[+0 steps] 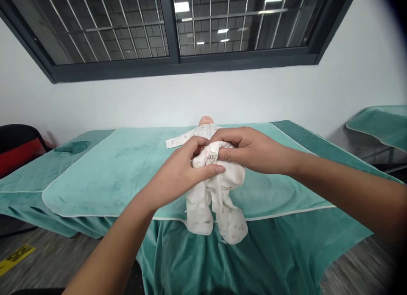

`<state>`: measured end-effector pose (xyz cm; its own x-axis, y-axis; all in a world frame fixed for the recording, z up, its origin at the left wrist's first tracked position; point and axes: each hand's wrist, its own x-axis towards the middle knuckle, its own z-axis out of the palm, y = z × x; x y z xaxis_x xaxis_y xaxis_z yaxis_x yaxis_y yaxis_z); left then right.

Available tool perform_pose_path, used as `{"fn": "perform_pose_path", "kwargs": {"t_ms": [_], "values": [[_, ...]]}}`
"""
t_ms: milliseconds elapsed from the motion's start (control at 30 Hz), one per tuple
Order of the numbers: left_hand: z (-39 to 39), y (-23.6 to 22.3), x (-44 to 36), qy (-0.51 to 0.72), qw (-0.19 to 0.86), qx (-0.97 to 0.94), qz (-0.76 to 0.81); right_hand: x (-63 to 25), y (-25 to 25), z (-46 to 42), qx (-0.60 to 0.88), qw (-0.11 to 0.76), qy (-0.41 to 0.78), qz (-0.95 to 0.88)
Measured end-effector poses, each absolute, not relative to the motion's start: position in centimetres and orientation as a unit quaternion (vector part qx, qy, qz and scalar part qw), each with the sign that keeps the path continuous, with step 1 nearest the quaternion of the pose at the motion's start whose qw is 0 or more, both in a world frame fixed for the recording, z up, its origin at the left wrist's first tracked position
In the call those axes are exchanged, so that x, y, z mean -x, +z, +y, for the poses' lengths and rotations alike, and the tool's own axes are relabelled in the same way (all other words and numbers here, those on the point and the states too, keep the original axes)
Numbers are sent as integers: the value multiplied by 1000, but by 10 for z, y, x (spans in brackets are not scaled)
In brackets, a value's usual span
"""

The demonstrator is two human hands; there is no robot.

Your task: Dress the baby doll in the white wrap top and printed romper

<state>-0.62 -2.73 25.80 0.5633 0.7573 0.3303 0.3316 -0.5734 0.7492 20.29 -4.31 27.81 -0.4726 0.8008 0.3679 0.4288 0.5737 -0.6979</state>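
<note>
A pair of white patterned baby pants (230,221) hangs from both my hands over the front edge of the table, its two footed legs pointing down toward me. My left hand (186,168) grips the bunched waistband from the left, thumb laid across the front. From the right, my right hand (251,151) pinches the same waistband between thumb and fingers. Behind my hands a baby doll (206,120) lies on its back in a white patterned top (184,138), one sleeve stretched out to the left. The doll's lower body is hidden by my hands and the pants.
A light green mat (104,172) with white piping lies on a table draped in darker green cloth (178,252). A black and red chair (22,146) stands at the left. Another green-covered surface (381,125) is at the right. A barred window (174,32) is set in the wall behind.
</note>
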Motion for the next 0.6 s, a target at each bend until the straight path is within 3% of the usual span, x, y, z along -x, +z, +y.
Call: {"fn": "perform_pose_path", "kwargs": {"t_ms": [133, 233, 300, 500, 600], "values": [[-15, 250, 10, 361, 452, -757, 303, -209, 277, -41, 386, 316, 339, -798], [-11, 242, 8, 434, 519, -678, 287, -214, 272, -37, 359, 184, 454, -794], [-11, 236, 4, 453, 539, -647, 292, -214, 265, -35, 347, 144, 500, -780], [-12, 224, 2, 323, 593, -683, 279, -208, 242, -28, 359, 353, 531, -681], [-12, 221, 5, 256, 587, -717, 275, -208, 233, -26, 357, 403, 559, -630]]}}
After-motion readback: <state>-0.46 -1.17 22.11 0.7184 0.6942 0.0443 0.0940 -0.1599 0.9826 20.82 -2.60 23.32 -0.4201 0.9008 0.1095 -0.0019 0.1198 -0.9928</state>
